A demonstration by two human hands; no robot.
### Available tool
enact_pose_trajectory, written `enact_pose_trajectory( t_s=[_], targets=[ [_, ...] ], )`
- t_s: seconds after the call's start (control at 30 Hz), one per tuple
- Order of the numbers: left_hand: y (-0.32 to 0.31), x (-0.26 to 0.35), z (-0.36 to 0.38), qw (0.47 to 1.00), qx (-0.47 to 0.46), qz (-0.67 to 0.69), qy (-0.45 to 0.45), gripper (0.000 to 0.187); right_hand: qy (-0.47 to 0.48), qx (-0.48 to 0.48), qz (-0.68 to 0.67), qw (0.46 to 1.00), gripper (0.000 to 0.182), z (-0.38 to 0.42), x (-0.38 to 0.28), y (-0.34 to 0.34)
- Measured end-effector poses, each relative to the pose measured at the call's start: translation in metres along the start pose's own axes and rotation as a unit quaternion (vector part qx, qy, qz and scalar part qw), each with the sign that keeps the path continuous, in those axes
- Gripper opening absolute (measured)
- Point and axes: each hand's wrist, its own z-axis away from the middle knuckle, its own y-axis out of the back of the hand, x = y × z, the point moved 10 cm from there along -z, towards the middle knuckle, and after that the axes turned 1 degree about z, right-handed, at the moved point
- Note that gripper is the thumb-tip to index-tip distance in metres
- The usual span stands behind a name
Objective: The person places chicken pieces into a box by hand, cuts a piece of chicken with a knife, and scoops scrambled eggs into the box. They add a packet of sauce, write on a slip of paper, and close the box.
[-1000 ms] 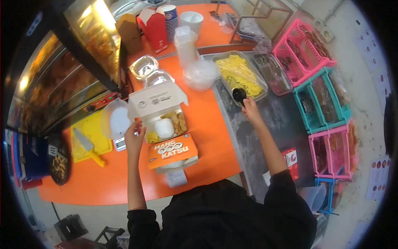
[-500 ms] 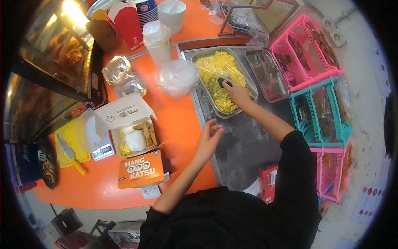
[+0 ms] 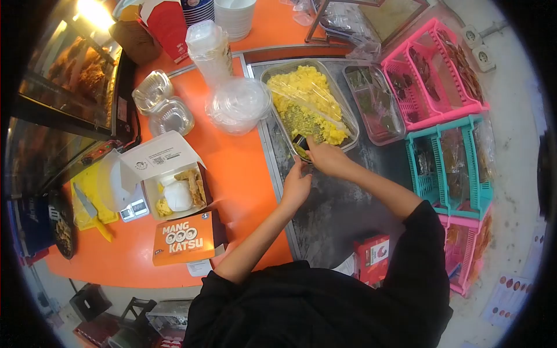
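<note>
Because the tray point(image 3: 347, 110) of yellow food point(image 3: 316, 87) sits on the dark counter point(image 3: 331, 220) close in front of me, I can work at its near end with both arms reaching forward. In the head view, my right hand point(image 3: 325, 158) is closed, fingers wrapped round a black utensil point(image 3: 300, 141) that dips low at the near left corner, where the food looks thinner. Clear film point(image 3: 307, 104) lies across part of the food, probably to keep it covered while that corner is left reachable. My left hand point(image 3: 297, 184) is partly curled, fingertips up by the same corner; it seems placed to steady the rim, though I cannot tell whether it grips anything.

To my left, the open box point(image 3: 159, 155) stands on the orange table point(image 3: 220, 174), lid tilted back, so its white mound point(image 3: 177, 195) and browned strips point(image 3: 197, 185) are exposed and easy to get at. A printed orange box point(image 3: 184, 238) sits just on my side of it.
</note>
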Motion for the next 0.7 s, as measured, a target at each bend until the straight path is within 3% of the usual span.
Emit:
enact_pose_trajectory(
  t_s=[0.13,0.2,0.23,0.3,0.33,0.4,0.43,0.5,0.53,0.57,0.6,0.63,0.67,0.7],
  targets=[
    [0.008,0.013,0.005,0.998,0.062,-0.011,-0.024,0.051,0.084,-0.055,0.113,0.988,0.029,0.015,-0.009,0.009],
    [0.000,0.016,0.006,0.999,-0.001,-0.036,-0.017,0.064,0.059,-0.111,-0.010,0.992,0.031,0.013,-0.003,0.007],
    [0.001,0.017,0.005,0.999,0.001,-0.035,-0.019,0.064,0.060,-0.110,-0.008,0.992,0.031,0.009,0.001,0.000],
    [0.002,0.018,0.004,0.997,0.009,-0.068,-0.035,0.064,0.068,0.006,-0.122,0.990,0.033,-0.007,0.017,-0.008],
    [0.004,0.019,0.004,0.997,0.009,-0.068,-0.036,0.064,0.068,0.007,-0.121,0.990,0.033,-0.011,0.026,-0.023],
    [0.003,0.017,-0.001,0.998,-0.028,-0.053,-0.012,0.066,0.225,0.174,-0.164,0.945,0.032,-0.002,0.021,0.001],
    [0.002,0.009,-0.004,0.998,-0.028,-0.052,-0.017,0.066,0.227,0.176,-0.160,0.944,0.032,0.002,0.022,0.014],
    [0.002,-0.011,-0.013,0.998,-0.014,0.054,-0.043,0.068,0.089,-0.053,-0.227,0.968,0.029,-0.009,0.038,0.002],
    [0.005,-0.002,-0.011,0.997,-0.013,0.054,-0.045,0.068,-0.091,-0.052,-0.402,0.910,0.030,-0.023,0.075,-0.018],
    [0.005,0.006,-0.005,0.999,-0.026,0.037,-0.010,0.069,-0.089,-0.052,-0.401,0.910,0.030,-0.028,0.071,-0.014],
    [0.004,0.014,0.004,0.999,-0.039,0.020,0.027,0.070,-0.042,0.065,-0.226,0.971,0.034,-0.032,0.066,0.015],
    [0.002,0.022,0.010,0.999,-0.039,0.020,0.029,0.070,0.007,0.179,-0.040,0.983,0.038,-0.029,0.049,0.039],
    [0.003,0.026,0.014,0.999,-0.017,0.019,0.033,0.070,-0.022,0.157,0.051,0.986,0.037,-0.034,0.044,0.033],
    [0.004,0.030,0.015,0.999,0.005,0.019,0.036,0.070,-0.023,0.157,0.051,0.986,0.037,-0.033,0.037,0.030]
  ],
)
